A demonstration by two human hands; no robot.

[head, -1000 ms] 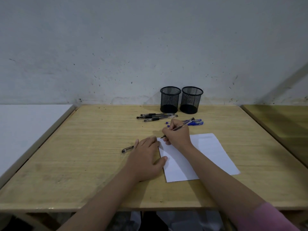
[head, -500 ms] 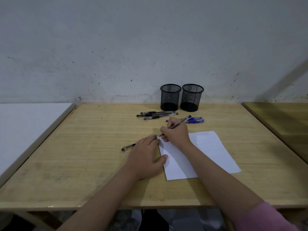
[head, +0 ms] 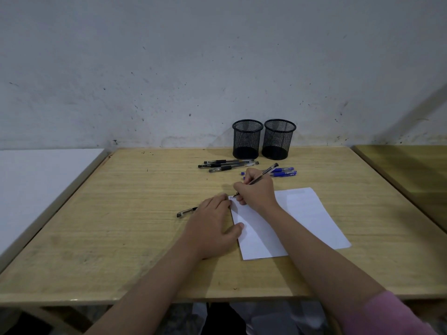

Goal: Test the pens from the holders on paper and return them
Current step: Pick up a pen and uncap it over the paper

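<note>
Scribbling works best while the right hand (head: 257, 193) pinches the pen (head: 260, 177) lightly (tip on paper (head: 300, 213)), left hand (head: 212, 223) pressing flat.

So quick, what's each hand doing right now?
Left hand: open, resting flat, fingers and thumb on the paper edge.
Right hand: gripping a pen, tip on the paper.

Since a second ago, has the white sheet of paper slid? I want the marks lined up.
No. The white sheet of paper keeps its place against the two black mesh pen holders; the left hand presses its edge.
</note>
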